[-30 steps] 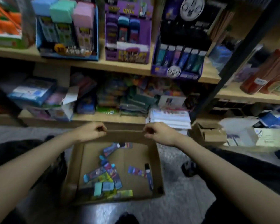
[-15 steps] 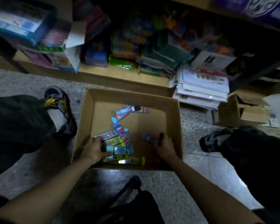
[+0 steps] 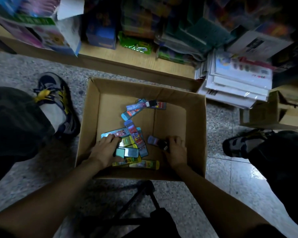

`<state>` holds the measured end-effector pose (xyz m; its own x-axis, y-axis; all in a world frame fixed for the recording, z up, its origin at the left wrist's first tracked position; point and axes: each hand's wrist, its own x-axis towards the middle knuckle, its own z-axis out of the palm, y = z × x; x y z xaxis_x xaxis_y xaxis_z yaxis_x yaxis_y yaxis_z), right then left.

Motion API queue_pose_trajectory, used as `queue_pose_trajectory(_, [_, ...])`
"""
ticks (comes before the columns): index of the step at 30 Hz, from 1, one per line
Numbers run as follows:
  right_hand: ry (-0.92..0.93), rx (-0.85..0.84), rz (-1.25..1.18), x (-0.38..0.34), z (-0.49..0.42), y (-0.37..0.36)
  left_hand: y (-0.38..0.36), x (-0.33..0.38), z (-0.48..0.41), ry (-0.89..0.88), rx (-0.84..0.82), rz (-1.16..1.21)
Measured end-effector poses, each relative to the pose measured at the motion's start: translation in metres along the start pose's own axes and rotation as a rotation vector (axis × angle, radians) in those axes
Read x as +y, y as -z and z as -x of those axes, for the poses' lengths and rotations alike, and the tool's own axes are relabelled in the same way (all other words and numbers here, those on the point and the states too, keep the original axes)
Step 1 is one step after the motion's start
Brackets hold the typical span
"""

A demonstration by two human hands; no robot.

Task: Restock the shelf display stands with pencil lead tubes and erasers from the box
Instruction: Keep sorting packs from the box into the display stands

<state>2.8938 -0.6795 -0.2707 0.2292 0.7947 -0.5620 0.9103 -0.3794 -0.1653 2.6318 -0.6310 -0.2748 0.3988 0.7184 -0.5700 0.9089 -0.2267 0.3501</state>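
An open cardboard box sits on the floor between my feet. Several flat, colourful packs of lead tubes and erasers lie loose on its bottom, mostly at the near left. My left hand is down in the box with its fingers curled around a teal pack at the near edge of the pile. My right hand is also inside, fingers curled around a small dark tube that lies next to a purple pack.
The low wooden shelf beyond the box holds crowded packaged goods. A stack of white booklets and a smaller cardboard box stand at the right. My shoes flank the box on speckled floor. A dark stand lies below.
A second ago both hands held the box's far rim while I faced the shelves. My view has dropped and both hands have gone into the box, closing on packs.
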Motion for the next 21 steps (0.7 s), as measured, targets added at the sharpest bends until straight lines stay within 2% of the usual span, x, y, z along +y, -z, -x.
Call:
queue_pose_trajectory(5, [-0.033,-0.018,0.017,-0.004,-0.011,-0.002,0.005,-0.01,-0.005,-0.135,-0.07,-0.142])
queue_pose_trajectory(11, [-0.04,-0.121,-0.319,-0.005,-0.015,0.0,0.011,-0.001,-0.016,-0.118,-0.233,-0.145])
queue_pose_trajectory(14, [-0.027,-0.201,-0.482,-0.008,-0.012,-0.001,0.009,0.0,-0.019,-0.093,-0.291,-0.03])
queue_pose_trajectory(15, [-0.028,-0.223,-0.557,-0.01,-0.01,-0.001,0.01,-0.001,-0.019,-0.112,-0.262,-0.001])
queue_pose_trajectory(17, [-0.027,-0.231,-0.685,-0.014,-0.006,0.001,0.014,-0.001,-0.018,-0.082,-0.221,0.159])
queue_pose_trajectory(18, [-0.03,-0.224,-0.75,-0.017,-0.004,0.004,0.019,-0.003,-0.015,-0.116,-0.246,0.23])
queue_pose_trajectory(21, [-0.022,-0.179,-0.945,-0.028,0.003,0.015,0.035,-0.002,-0.015,-0.069,-0.297,0.585])
